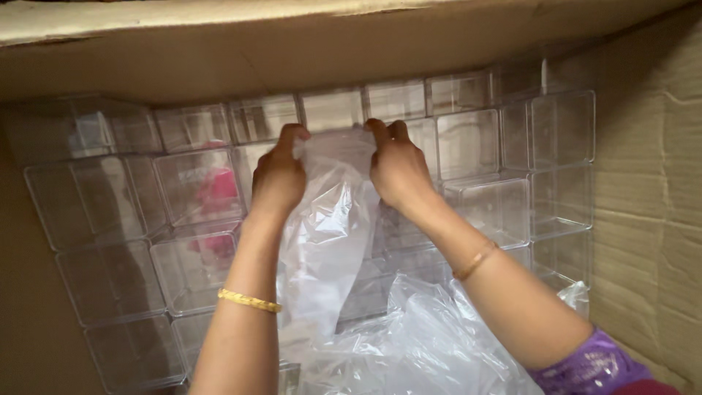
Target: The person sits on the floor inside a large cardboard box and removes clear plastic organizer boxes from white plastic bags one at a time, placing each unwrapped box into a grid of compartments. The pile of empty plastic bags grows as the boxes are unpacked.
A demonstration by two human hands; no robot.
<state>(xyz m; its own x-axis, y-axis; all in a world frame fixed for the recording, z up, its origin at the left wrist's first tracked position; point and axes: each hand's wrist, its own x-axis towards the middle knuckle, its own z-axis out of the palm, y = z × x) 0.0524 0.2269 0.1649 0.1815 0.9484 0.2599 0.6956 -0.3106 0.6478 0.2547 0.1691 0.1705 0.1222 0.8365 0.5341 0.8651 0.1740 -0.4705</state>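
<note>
Brown corrugated cardboard fills the view on every side. A folded flap [307, 44] runs across the top and throws a soft shadow beneath it. The ribbed right wall [651, 190] rises steeply, a plainer wall [29, 307] closes the left, and the light is dim and warm.

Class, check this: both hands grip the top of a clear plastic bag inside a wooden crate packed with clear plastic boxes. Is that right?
Not quite. The head view shows a cardboard box, not a wooden crate. The rest holds: the left hand and right hand grip the top of the clear plastic bag among clear plastic boxes.
</note>
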